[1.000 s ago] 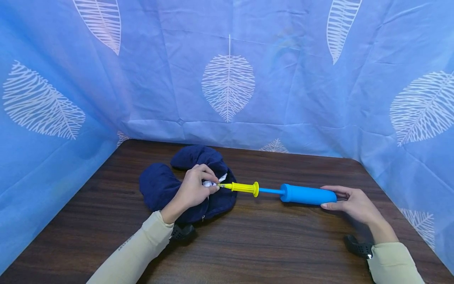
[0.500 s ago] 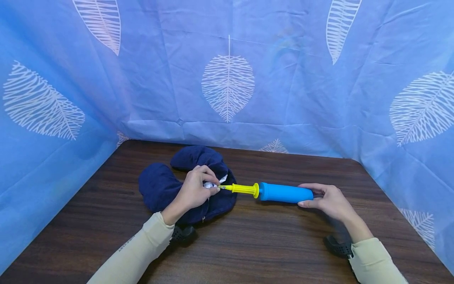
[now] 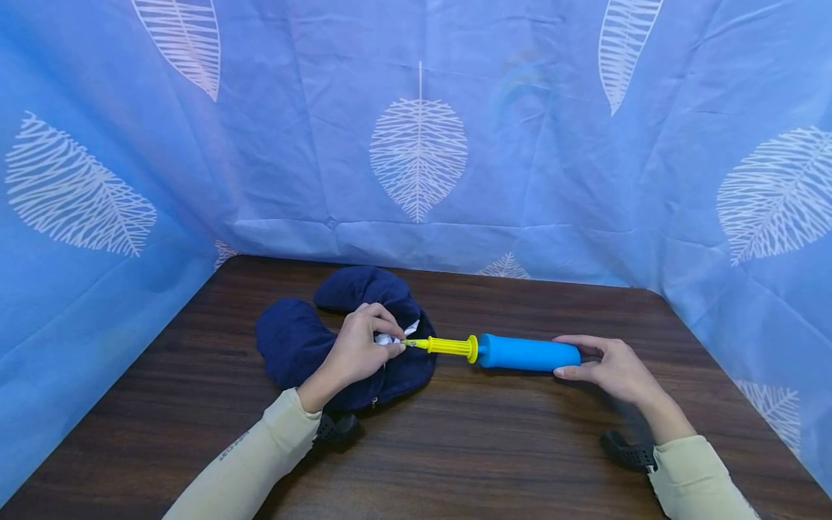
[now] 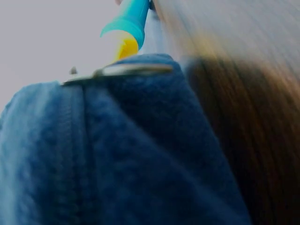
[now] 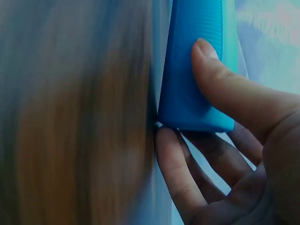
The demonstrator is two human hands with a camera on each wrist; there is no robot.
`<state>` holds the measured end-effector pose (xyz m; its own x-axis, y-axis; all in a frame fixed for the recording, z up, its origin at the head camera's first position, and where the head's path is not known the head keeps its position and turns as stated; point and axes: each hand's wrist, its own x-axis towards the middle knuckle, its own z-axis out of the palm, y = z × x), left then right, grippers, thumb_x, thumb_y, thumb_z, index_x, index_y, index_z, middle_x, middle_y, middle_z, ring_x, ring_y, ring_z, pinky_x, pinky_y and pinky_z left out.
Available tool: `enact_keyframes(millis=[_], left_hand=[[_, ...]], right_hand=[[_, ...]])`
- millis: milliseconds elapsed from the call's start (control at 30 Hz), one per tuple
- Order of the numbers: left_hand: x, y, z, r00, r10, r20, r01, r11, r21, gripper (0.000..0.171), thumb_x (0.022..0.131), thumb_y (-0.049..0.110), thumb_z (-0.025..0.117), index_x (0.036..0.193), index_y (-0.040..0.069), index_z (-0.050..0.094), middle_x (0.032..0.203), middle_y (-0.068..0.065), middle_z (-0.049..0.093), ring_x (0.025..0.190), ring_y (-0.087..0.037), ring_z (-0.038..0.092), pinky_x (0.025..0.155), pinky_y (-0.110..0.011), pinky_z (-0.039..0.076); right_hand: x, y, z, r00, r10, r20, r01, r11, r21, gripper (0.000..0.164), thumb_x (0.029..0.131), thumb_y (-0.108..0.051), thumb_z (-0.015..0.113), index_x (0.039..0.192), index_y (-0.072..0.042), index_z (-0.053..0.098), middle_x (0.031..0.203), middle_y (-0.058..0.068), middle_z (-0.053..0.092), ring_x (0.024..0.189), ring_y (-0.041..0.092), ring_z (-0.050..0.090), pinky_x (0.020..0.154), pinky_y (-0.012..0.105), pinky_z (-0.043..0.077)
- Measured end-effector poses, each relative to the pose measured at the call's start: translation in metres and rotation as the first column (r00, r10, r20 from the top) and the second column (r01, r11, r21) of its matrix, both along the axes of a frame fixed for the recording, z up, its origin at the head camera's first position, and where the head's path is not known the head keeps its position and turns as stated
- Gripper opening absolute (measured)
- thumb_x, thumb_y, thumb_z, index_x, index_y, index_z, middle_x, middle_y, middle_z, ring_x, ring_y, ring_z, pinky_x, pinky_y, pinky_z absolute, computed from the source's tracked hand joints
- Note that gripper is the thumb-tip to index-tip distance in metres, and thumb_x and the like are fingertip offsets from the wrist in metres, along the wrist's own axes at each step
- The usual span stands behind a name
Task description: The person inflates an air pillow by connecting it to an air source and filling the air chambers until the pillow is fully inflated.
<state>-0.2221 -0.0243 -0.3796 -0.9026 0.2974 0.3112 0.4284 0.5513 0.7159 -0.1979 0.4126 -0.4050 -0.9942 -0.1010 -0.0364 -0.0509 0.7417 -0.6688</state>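
Observation:
A navy U-shaped neck pillow (image 3: 292, 336) lies on the table, a bit of white inner material (image 3: 385, 338) showing through its opening. My left hand (image 3: 357, 345) pinches the air valve there between thumb and fingers, where a hand pump's yellow nozzle end (image 3: 451, 347) meets it; the fingertips partly hide the joint. To the right, the pump's blue barrel (image 3: 529, 353) sits almost against the yellow flange. My right hand (image 3: 614, 368) grips the barrel's far end. In the right wrist view, the thumb (image 5: 220, 84) presses along the barrel's side while fingers lie at its end.
The dark wooden table (image 3: 494, 448) carries everything. Blue leaf-print cloth (image 3: 552, 166) hangs round its back and sides. In the left wrist view, a zipper pull (image 4: 122, 71) stands out on the pillow's navy fabric (image 4: 117, 164).
My right hand has pushed the blue barrel leftward over its rod to the yellow flange, then shifted very slightly back right. My left hand has stayed almost still at the pillow.

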Motion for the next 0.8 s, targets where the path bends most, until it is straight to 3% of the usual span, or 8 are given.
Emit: enact_keyframes(millis=[200, 467, 633, 800], left_hand=[[-0.001, 0.000, -0.001, 1.000, 0.000, -0.002, 0.000, 1.000, -0.007, 0.008, 0.088, 0.001, 0.086, 0.090, 0.010, 0.087, 0.097, 0.003, 0.068, 0.098, -0.018, 0.056, 0.085, -0.035, 0.046], [-0.001, -0.001, 0.000, 1.000, -0.005, 0.000, 0.005, 1.000, -0.008, 0.008, 0.088, 0.002, 0.087, 0.091, 0.009, 0.087, 0.098, 0.002, 0.068, 0.099, -0.020, 0.057, 0.088, -0.038, 0.046], [-0.002, -0.002, 0.000, 1.000, -0.009, -0.003, 0.008, 1.000, -0.014, 0.008, 0.088, 0.002, 0.086, 0.091, 0.010, 0.087, 0.098, 0.002, 0.069, 0.100, -0.020, 0.057, 0.090, -0.039, 0.046], [-0.002, -0.003, 0.001, 1.000, -0.020, 0.000, 0.020, 1.000, 0.000, 0.008, 0.088, 0.002, 0.087, 0.091, 0.009, 0.087, 0.099, 0.001, 0.069, 0.101, -0.021, 0.058, 0.091, -0.039, 0.047]], right_hand=[[0.005, 0.042, 0.001, 0.997, -0.065, 0.041, 0.062, 0.995, 0.080, 0.071, 0.093, -0.049, 0.083, 0.152, -0.015, 0.063, 0.152, 0.029, 0.060, 0.124, 0.038, 0.068, 0.086, 0.041, 0.058], [0.018, 0.099, 0.002, 0.985, -0.137, 0.108, 0.125, 0.985, 0.116, 0.081, 0.097, -0.052, 0.078, 0.159, -0.008, 0.052, 0.164, 0.039, 0.037, 0.141, 0.063, 0.042, 0.095, 0.066, 0.052], [0.020, 0.110, 0.004, 0.972, -0.170, 0.162, 0.151, 0.981, 0.120, 0.086, 0.097, -0.056, 0.077, 0.162, -0.007, 0.048, 0.168, 0.040, 0.028, 0.146, 0.066, 0.032, 0.099, 0.073, 0.046], [0.019, 0.103, 0.005, 0.979, -0.150, 0.135, 0.131, 0.981, 0.141, 0.084, 0.097, -0.055, 0.077, 0.161, -0.007, 0.050, 0.166, 0.040, 0.032, 0.144, 0.065, 0.036, 0.097, 0.073, 0.045]])
